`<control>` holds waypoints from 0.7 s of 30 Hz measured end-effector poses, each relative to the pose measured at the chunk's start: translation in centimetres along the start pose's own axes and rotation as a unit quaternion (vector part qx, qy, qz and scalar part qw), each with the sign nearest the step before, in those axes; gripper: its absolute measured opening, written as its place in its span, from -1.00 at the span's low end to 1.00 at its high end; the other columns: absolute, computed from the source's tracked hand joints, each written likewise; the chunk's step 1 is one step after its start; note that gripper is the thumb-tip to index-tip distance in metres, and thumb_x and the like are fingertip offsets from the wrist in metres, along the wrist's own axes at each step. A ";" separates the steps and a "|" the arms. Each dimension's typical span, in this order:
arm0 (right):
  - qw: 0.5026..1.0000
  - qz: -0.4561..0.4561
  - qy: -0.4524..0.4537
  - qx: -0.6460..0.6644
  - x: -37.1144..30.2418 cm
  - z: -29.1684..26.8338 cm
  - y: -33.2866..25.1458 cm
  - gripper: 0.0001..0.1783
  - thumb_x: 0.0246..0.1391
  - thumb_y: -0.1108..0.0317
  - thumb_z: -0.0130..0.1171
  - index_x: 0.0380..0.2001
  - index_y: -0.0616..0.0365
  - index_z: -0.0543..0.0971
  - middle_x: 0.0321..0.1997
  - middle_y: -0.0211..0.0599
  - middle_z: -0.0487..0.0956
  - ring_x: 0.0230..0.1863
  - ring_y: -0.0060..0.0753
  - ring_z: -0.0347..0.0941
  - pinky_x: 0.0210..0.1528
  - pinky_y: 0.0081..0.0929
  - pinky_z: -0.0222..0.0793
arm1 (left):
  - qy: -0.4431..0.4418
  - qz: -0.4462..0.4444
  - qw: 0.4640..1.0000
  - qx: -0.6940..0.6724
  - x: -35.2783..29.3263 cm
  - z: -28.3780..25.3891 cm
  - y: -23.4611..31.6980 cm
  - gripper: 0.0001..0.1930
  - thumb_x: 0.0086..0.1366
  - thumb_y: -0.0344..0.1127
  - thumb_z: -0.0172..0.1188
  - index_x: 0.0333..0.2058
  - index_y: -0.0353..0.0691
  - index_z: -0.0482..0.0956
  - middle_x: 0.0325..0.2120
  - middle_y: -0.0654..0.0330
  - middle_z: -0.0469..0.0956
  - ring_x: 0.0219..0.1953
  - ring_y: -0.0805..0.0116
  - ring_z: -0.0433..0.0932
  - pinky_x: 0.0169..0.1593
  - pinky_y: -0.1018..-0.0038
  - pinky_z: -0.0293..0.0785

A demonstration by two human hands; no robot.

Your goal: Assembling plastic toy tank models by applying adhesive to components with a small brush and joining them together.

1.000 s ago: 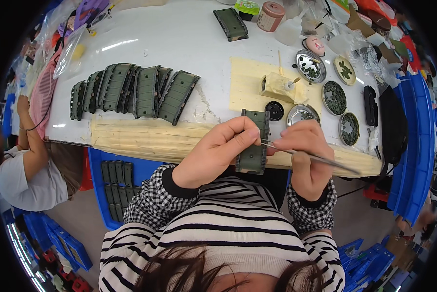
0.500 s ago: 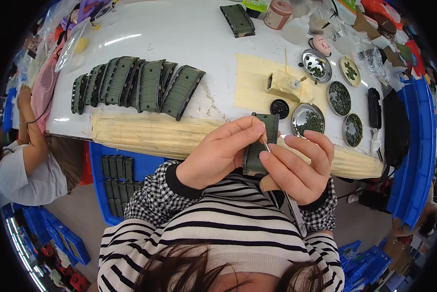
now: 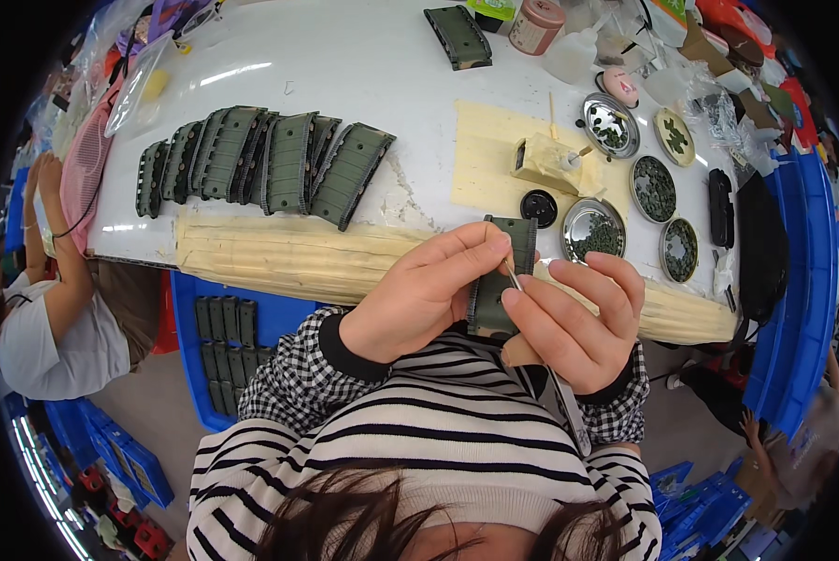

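Left hand [image 3: 429, 290] pinching; right hand [image 3: 578, 323] fanned along metal tool [image 3: 569, 413].

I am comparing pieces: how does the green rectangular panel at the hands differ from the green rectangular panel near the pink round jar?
The held panel is in the left hand; the far panel lies on the white table. The left hand partly covers the held panel; nothing covers the far panel. Both are green with dark edging.
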State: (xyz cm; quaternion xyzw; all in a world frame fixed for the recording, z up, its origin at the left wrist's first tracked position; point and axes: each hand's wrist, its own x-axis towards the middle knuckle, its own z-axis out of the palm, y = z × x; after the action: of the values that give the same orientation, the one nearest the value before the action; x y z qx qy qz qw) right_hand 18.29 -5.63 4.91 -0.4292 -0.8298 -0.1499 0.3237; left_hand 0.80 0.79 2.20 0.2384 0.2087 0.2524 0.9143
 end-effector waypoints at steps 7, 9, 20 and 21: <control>1.000 -0.004 0.007 0.003 0.0 0.1 0.0 -0.78 -0.15 0.34 0.19 -0.34 0.00 0.64 -0.33 -0.48 0.62 -0.21 -0.40 0.51 -0.09 -0.34 0.41 | 0.006 0.000 1.000 0.004 0.0 0.0 -0.1 -0.83 0.47 -0.28 -0.12 -0.27 -0.22 0.38 -0.38 0.36 0.35 -0.30 0.61 0.33 -0.19 0.65 0.32; 1.000 -0.005 0.009 0.009 0.0 0.1 0.0 -0.78 -0.16 0.33 0.20 -0.34 0.01 0.64 -0.34 -0.48 0.61 -0.22 -0.40 0.51 -0.11 -0.35 0.41 | 0.004 0.002 1.000 0.017 0.0 0.0 0.0 -0.83 0.47 -0.27 -0.11 -0.27 -0.21 0.39 -0.38 0.37 0.35 -0.31 0.62 0.33 -0.19 0.65 0.32; 0.930 0.266 0.073 0.244 -1.4 0.3 2.3 -0.88 0.11 0.48 0.11 -0.34 0.23 0.62 -0.37 -0.29 0.60 -0.30 -0.26 0.44 -0.23 -0.43 0.32 | 0.025 0.083 0.996 0.037 -0.5 0.3 0.7 -0.34 0.37 -0.51 -0.04 0.33 -0.06 -0.14 0.10 -0.05 0.32 0.08 0.15 0.46 0.12 0.28 0.45; 0.909 0.311 0.073 0.268 -1.5 0.8 2.5 -0.86 0.16 0.49 0.06 -0.33 0.26 0.61 -0.37 -0.25 0.59 -0.32 -0.27 0.42 -0.23 -0.45 0.31 | 0.037 0.102 0.994 0.029 -0.5 0.0 0.7 -0.24 0.34 -0.56 -0.03 0.35 -0.03 -0.27 0.12 -0.08 0.30 0.09 0.12 0.46 0.12 0.26 0.46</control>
State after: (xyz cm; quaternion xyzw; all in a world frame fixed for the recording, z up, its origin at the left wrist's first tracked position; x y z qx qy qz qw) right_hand 20.59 -4.70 3.27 -0.5502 -0.6377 0.1557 0.5161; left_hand 0.16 1.06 2.69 0.2755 0.2245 0.3472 0.8678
